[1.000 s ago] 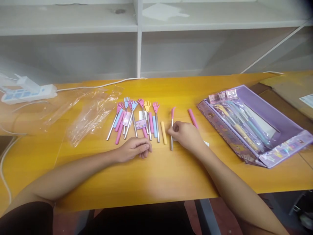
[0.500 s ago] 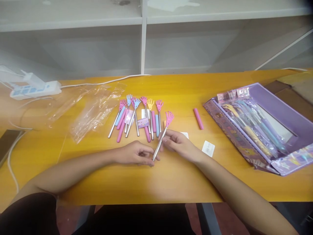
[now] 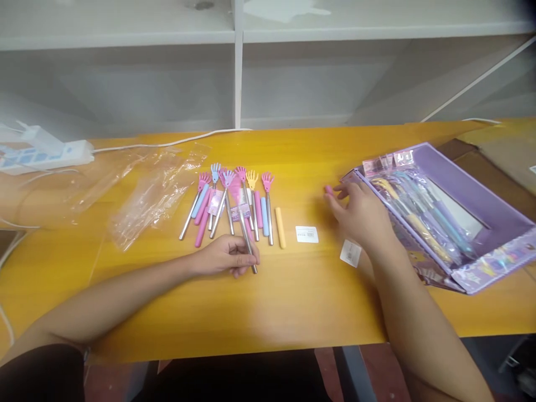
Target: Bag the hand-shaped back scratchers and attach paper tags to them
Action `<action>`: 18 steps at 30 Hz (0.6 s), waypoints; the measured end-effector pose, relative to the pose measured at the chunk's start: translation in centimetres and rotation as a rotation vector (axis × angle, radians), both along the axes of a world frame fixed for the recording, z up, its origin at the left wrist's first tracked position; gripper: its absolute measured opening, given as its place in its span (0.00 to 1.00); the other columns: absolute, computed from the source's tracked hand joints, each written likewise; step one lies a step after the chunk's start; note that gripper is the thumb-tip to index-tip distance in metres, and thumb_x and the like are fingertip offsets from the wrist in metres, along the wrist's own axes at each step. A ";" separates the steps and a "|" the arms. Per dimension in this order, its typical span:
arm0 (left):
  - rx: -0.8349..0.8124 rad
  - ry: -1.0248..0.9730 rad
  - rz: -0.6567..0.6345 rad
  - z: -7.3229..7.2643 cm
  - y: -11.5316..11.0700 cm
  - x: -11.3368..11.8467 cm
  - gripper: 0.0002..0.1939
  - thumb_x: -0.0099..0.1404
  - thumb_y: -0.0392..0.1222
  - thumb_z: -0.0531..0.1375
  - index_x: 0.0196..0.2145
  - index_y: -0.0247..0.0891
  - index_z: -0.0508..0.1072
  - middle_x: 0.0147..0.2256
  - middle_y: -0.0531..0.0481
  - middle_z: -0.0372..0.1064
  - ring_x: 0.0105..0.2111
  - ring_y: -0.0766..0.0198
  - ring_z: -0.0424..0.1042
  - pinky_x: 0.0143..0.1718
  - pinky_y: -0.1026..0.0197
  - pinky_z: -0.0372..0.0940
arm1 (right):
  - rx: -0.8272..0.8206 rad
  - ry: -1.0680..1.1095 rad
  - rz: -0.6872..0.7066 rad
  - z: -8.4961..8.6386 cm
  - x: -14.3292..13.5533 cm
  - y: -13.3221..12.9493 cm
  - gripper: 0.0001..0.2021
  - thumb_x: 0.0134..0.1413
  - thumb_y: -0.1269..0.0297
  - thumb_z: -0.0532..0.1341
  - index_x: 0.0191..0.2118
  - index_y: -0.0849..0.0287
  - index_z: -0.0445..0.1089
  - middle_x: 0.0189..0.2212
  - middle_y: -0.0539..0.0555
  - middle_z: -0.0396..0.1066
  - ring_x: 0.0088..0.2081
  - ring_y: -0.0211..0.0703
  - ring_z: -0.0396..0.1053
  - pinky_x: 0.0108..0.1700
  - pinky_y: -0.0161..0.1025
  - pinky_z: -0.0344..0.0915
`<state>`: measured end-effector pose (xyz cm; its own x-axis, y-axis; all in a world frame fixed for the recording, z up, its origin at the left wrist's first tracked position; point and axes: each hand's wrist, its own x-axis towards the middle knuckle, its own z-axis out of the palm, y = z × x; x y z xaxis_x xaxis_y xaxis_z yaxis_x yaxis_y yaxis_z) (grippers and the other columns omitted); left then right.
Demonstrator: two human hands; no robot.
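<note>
My left hand [image 3: 228, 255] is closed around the silver rod of a back scratcher [image 3: 246, 234], whose pink hand-shaped head is smeared by motion. To the right, my right hand [image 3: 360, 209] has its thumb and fingers on a pink handle tube [image 3: 329, 190]; only the tube's end shows. Beyond my left hand lie several back scratchers with pink, blue and yellow heads, such as a yellow one [image 3: 252, 178]. Loose pink and blue handle tubes lie among them, including a blue tube [image 3: 264, 216]. A yellow handle tube [image 3: 280, 228] rests at the right of the group.
An open purple box [image 3: 481, 190] holding wrapped back scratchers stands at the right. Two white cards [image 3: 307, 234] lie on the yellow table. Clear plastic wrappers [image 3: 142, 206] and a white power strip [image 3: 50, 156] are at the left. Shelves [image 3: 125, 84] rise behind.
My right hand has let go of the back scratcher and moved right to the pink handle tube. My left hand now holds the rod alone, its pink head swung to the left.
</note>
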<state>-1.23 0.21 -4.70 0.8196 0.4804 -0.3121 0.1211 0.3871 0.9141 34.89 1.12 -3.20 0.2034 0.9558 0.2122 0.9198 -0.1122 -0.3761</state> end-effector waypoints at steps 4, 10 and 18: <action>0.041 -0.062 0.109 -0.2 -0.1 0.1 0.24 0.68 0.60 0.70 0.38 0.33 0.79 0.24 0.51 0.72 0.22 0.68 0.71 0.23 0.67 0.62 | -0.217 -0.139 -0.021 -1.0 0.3 0.2 0.16 0.68 0.48 0.60 0.45 0.57 0.74 0.46 0.66 0.77 0.41 0.58 0.74 0.39 0.47 0.64; 0.013 -0.179 0.221 -0.6 -0.3 0.0 0.20 0.72 0.56 0.68 0.43 0.33 0.81 0.26 0.50 0.73 0.23 0.68 0.72 0.26 0.66 0.66 | -0.148 -0.027 0.045 -0.2 -2.5 -0.6 0.05 0.61 0.60 0.62 0.37 0.55 0.70 0.36 0.59 0.77 0.33 0.50 0.70 0.35 0.43 0.57; 0.051 -0.347 0.346 -0.2 0.2 0.0 0.15 0.73 0.50 0.69 0.44 0.33 0.81 0.28 0.49 0.76 0.22 0.71 0.70 0.23 0.69 0.64 | -0.187 0.313 0.657 1.0 -7.7 -4.5 0.08 0.68 0.67 0.52 0.43 0.55 0.68 0.29 0.51 0.72 0.28 0.43 0.68 0.35 0.39 0.61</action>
<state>-1.24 0.43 -4.89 0.6604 0.7507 -0.0182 -0.3215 0.3046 0.8966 27.20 -3.38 -2.22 -0.3971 0.9158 0.0600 0.6727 0.3349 -0.6597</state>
